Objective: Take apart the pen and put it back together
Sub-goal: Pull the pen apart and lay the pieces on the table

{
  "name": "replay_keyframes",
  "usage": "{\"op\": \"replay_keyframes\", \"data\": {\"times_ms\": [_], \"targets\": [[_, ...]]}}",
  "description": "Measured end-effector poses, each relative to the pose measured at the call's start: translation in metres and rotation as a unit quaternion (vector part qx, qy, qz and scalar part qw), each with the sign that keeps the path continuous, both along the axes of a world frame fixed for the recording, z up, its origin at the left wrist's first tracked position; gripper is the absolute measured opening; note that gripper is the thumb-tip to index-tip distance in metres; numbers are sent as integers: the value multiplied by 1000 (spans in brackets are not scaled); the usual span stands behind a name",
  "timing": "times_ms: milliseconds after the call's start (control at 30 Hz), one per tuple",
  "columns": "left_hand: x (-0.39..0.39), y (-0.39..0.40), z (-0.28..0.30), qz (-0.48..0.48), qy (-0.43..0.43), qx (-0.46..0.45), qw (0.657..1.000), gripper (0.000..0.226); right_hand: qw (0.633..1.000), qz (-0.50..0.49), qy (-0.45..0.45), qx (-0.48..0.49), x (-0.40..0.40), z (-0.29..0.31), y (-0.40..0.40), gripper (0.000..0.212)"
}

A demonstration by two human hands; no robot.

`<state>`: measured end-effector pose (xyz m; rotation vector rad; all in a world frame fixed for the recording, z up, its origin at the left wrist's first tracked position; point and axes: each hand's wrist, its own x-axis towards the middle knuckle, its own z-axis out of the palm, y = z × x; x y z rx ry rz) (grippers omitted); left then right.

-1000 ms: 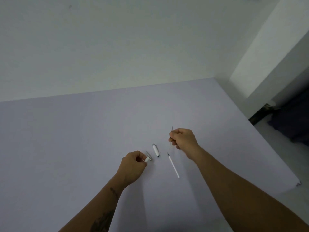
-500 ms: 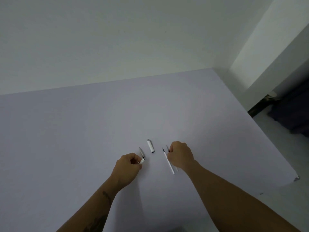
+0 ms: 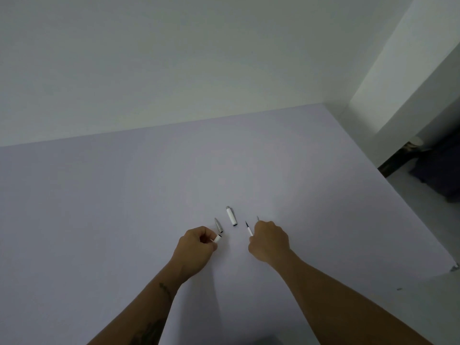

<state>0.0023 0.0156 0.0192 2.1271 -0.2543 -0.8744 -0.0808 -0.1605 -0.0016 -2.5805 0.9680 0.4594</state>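
Observation:
The pen lies in pieces on a pale lilac table (image 3: pixel 124 207). My left hand (image 3: pixel 198 249) is closed around the white barrel (image 3: pixel 218 238), and only the barrel's open end pokes out. Just beyond it a grey cone-shaped tip (image 3: pixel 218 224) lies on the table. A white cap (image 3: pixel 231 216) lies further back, between my hands. My right hand (image 3: pixel 270 241) is a fist resting on the table, with a thin grey piece (image 3: pixel 258 217) sticking out of its top. The white refill (image 3: pixel 248 229) with a dark point lies against this hand, which hides its near end.
A plain white wall (image 3: pixel 174 58) runs behind the table. The table's right edge (image 3: pixel 423 235) drops off to a floor with a dark object (image 3: pixel 438 168) near a doorway. Open tabletop stretches to the left and behind the parts.
My right hand came down from a raised position to the table, next to the refill, and now covers the refill's near end. My left hand has kept its hold on the barrel.

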Motion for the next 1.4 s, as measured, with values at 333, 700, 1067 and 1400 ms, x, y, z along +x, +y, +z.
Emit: {"op": "replay_keyframes", "data": {"times_ms": [333,700,1067,1400], "targets": [[-2,29,10,27,-11,-3,1000,8,941,-150,-151,264,15,22,24,19],[-8,48,20,38,-8,-25,999,9,893,-149,-272,325,30,62,67,17],[-8,59,17,63,-16,-47,997,10,924,-35,-179,335,33,50,74,13],[1,58,5,142,-43,-51,988,8,989,-22,-82,122,43,29,37,33]]}}
